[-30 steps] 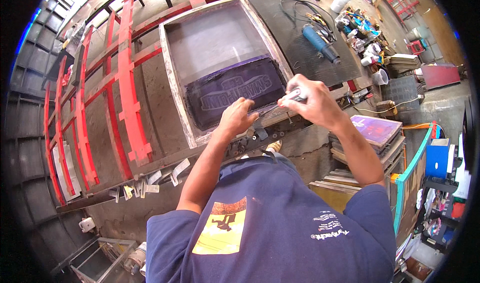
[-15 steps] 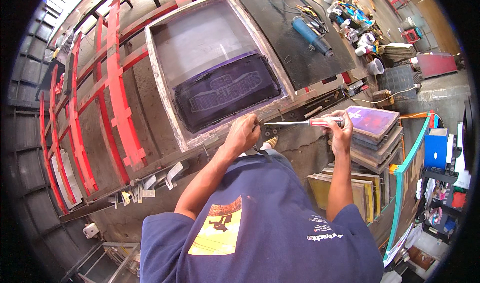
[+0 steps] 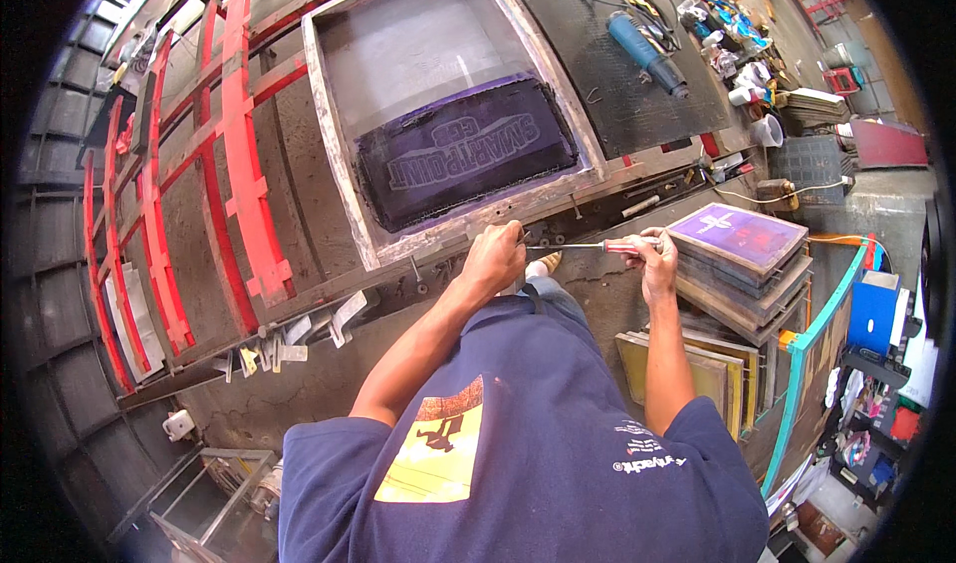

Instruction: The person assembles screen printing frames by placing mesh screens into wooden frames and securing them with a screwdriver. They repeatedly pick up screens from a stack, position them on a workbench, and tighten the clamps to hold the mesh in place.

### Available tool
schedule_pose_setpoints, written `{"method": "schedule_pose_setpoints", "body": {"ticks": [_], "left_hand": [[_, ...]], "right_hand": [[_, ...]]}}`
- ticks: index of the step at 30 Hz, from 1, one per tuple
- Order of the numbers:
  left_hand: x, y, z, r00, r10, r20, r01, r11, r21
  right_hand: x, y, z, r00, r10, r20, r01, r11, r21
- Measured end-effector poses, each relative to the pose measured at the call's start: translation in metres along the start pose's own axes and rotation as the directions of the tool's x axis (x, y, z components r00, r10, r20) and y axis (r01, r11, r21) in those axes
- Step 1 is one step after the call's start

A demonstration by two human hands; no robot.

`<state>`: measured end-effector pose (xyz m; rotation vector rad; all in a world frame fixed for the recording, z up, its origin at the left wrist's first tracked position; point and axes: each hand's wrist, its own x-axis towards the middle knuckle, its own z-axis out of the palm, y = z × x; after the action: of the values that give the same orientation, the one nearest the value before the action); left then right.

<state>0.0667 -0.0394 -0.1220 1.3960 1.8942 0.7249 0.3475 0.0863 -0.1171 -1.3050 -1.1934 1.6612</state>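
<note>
My right hand [image 3: 655, 272] is closed around the handle of a screwdriver [image 3: 619, 247], red and pale. Its thin metal shaft points left toward my left hand [image 3: 496, 261]. That hand's fingers are curled together at the screwdriver's tip, beside the edge of the work table; whatever they pinch is too small or hidden to make out. Just beyond the hands lies a large screen-printing frame [image 3: 337, 140] with worn pale edges. Its mesh is grey at the far end, and a dark purple-black stencil area [image 3: 463, 165] with lettering covers the near end.
Red slatted rails [image 3: 251, 165] run along the left. A blue heat gun [image 3: 645, 53] lies on a black board [image 3: 597, 115] right of the frame. Stacked screens, a purple one [image 3: 742, 234] on top, stand at my right beside a teal-edged panel [image 3: 797, 394]. Bottles and cups clutter the back right.
My right hand and the screwdriver have come closer to my left hand. The view has shifted, so the table and frame sit slightly higher and farther right.
</note>
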Motion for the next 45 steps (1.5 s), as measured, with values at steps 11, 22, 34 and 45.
{"method": "schedule_pose_setpoints", "body": {"ticks": [11, 22, 34, 45], "left_hand": [[-0.010, -0.002, 0.002, 0.998, 0.025, -0.063, -0.029, 0.997, -0.075], [-0.005, 0.006, 0.001, 0.997, -0.073, 0.039, 0.074, 0.996, -0.049], [-0.002, 0.008, 0.004, 0.998, -0.057, 0.001, 0.057, 0.990, -0.129], [-0.008, 0.012, -0.006, 0.991, -0.126, -0.056, 0.122, 0.990, -0.067]], "right_hand": [[0.003, -0.002, -0.022, 1.000, 0.013, -0.015, -0.012, 0.999, 0.040], [0.000, -0.006, -0.021, 1.000, -0.005, -0.022, 0.008, 0.990, 0.139], [-0.004, 0.000, -0.033, 0.998, 0.054, -0.042, -0.043, 0.971, 0.235], [0.011, 0.011, -0.043, 0.995, 0.099, -0.025, -0.089, 0.962, 0.257]]}}
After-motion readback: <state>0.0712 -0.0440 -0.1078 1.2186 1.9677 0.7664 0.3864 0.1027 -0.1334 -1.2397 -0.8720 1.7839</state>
